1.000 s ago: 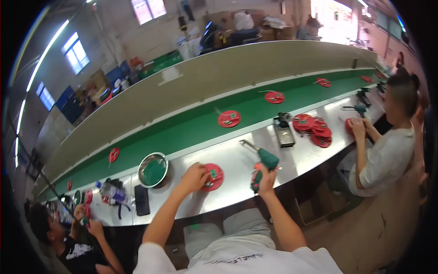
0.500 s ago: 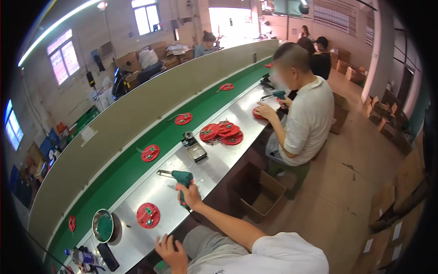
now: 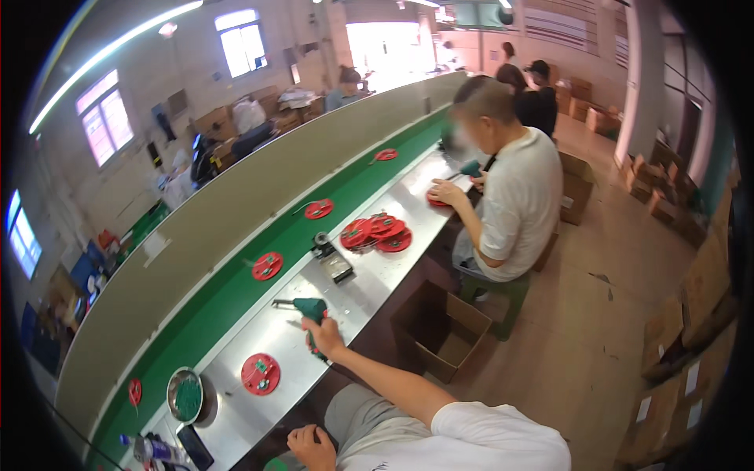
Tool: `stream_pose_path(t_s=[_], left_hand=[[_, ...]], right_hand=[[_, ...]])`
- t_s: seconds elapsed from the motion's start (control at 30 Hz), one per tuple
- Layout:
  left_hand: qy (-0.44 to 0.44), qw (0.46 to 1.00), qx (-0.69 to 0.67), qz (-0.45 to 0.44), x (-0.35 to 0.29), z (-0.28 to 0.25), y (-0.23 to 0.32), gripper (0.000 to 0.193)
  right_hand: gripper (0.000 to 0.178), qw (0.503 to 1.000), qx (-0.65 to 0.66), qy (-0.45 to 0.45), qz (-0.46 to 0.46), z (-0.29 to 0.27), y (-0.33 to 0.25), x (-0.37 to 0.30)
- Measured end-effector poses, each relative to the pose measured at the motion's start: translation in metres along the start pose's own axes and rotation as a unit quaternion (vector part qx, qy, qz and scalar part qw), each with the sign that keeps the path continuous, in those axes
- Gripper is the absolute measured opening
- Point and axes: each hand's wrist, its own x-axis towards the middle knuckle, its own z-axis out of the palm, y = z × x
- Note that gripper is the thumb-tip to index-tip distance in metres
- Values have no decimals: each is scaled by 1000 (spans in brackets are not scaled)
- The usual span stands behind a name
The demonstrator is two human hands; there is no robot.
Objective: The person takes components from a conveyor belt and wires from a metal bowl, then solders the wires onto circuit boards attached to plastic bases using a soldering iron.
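My right hand [image 3: 325,336] is wrapped around the handle of a green pistol-shaped soldering gun [image 3: 312,308], held over the metal worktop with its tip pointing left. Left of it, a red round plate [image 3: 261,374] carrying a small green circuit board lies flat on the worktop, apart from the gun's tip. My left hand [image 3: 312,447] is off the table's near edge, by my lap. Its fingers are loosely bent and I see nothing in them. A soldering stand with a small tray [image 3: 336,265] sits beyond the gun.
Stacked red plates [image 3: 377,233] lie farther along the worktop. More plates sit on the green belt [image 3: 228,302]. A metal bowl of green pieces [image 3: 187,396], a phone [image 3: 195,447] and a bottle [image 3: 153,449] stand at left. A co-worker [image 3: 518,196] sits beyond a cardboard box [image 3: 440,330].
My left hand has drawn back from the table edge toward my lap, its spread fingers now bent. The right hand keeps the soldering gun in nearly the same place. The view has shifted slightly.
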Motion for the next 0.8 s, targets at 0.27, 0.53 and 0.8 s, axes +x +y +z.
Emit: stream_pose_path(t_s=[0.27,0.53,0.8], left_hand=[[152,987,-28,-39,37,-39,-13,8],[289,949,92,-87,131,-120,-126,6],[-51,958,122,-255,228,-91,-266,18]], right_hand=[[19,998,54,22,12,-1,-10,1],[28,1000,-8,-4,-12,10,-23,-6],[28,999,-26,-3,-24,14,-20,-10]])
